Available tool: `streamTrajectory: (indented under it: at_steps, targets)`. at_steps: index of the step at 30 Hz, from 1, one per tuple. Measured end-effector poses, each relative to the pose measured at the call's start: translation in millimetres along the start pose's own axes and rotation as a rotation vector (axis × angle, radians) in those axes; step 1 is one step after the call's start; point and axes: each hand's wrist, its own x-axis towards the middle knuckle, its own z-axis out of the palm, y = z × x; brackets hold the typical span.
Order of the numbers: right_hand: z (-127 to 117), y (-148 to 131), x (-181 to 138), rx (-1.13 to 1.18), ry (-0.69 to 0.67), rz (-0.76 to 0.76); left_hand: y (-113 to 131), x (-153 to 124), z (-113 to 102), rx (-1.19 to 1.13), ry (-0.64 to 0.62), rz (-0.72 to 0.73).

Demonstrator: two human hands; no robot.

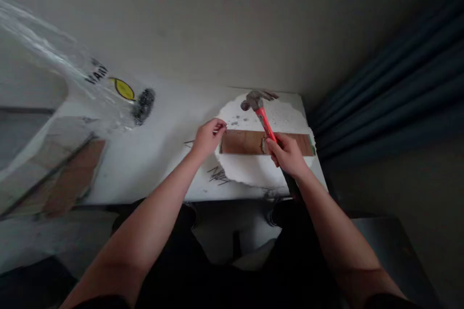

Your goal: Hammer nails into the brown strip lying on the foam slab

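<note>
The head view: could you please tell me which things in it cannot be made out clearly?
All in the head view:
Whatever the left hand may pinch: too small and blurred to tell.
Part of the hammer handle: covered by the right hand.
Part of the brown board: hidden behind the right hand and hammer.
Full wording on the printed plastic: blurred.
The rest of the dark curtain: cut off by the right edge.

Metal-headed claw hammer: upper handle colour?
Bright red upper hammer handle, best seen in the head view.
</note>
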Motion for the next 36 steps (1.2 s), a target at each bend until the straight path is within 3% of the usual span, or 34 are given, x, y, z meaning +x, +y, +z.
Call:
streamTrajectory:
  at_steps: [8,15,36]
  targets:
    - [15,-1,-1,0.095,-0.077,0.046,-1,2,5,-0.043,-0.030,-0.036]
    - [25,2,5,0.115,-0.064,0.073,-9,1,2,-0.018,-0.050,-0.045]
    - [23,1,8,0.139,-0.061,0.071,-4,3,1,0.117,-0.048,-0.034]
